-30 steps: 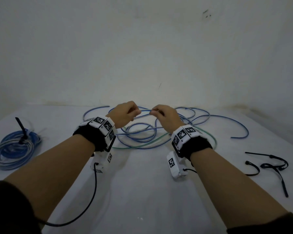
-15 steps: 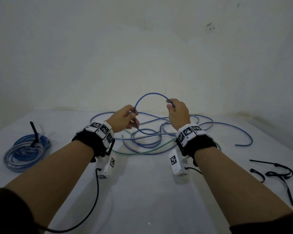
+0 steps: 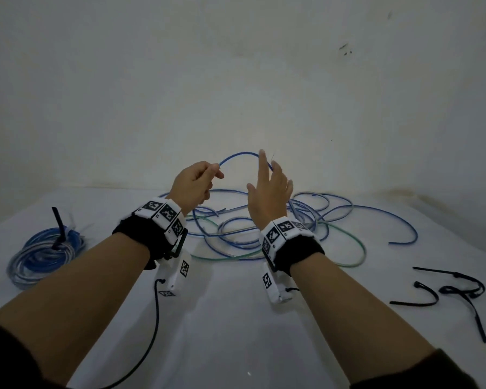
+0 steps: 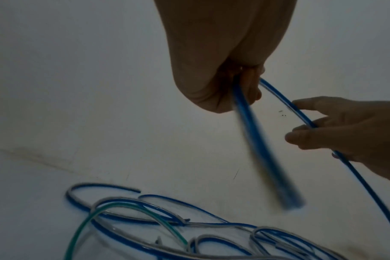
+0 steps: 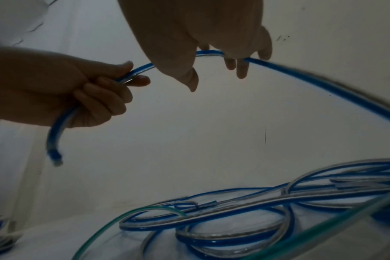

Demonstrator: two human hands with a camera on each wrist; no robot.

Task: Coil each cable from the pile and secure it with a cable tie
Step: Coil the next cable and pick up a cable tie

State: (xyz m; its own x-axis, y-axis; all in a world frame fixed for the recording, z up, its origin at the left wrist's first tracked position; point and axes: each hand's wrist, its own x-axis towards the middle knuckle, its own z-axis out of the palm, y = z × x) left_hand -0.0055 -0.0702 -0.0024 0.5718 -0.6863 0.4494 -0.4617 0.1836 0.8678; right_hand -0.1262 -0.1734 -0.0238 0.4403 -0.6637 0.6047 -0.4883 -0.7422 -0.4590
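Item 1: blue cable (image 3: 237, 156), in hand. My left hand (image 3: 192, 183) holds it clenched near its free end, fingers (image 5: 100, 98) curled round the sheath; the short tail hangs below my fist. From there it arches up to my right hand (image 3: 270, 193), where it runs loosely through my fingers (image 4: 305, 126); these are mostly straight, the index pointing up, so the cable slides rather than being gripped. Beyond the right hand it drops back to the table.

Item 2: pile of loose cables (image 3: 264, 234), middle of the table toward the far edge. Blue and clear-sheathed strands, one green cable (image 3: 348, 259), all overlapping.

Item 3: finished coil (image 3: 44, 252), near the left edge, blue and clear, bound with a black cable tie (image 3: 59, 224) whose tail stands up.

Item 4: spare cable ties (image 3: 458, 293), black, near the right edge, well apart from the pile.

Handling notes, my judgement: the held cable looks light and springy, holding a smooth arch rather than drooping. The sheath looks glossy, likely slippery. Best hold is as now: pinch firmly near the end with the left, feed through the right, and gather loops into the left fist. The tangle below may snag as I draw it out.
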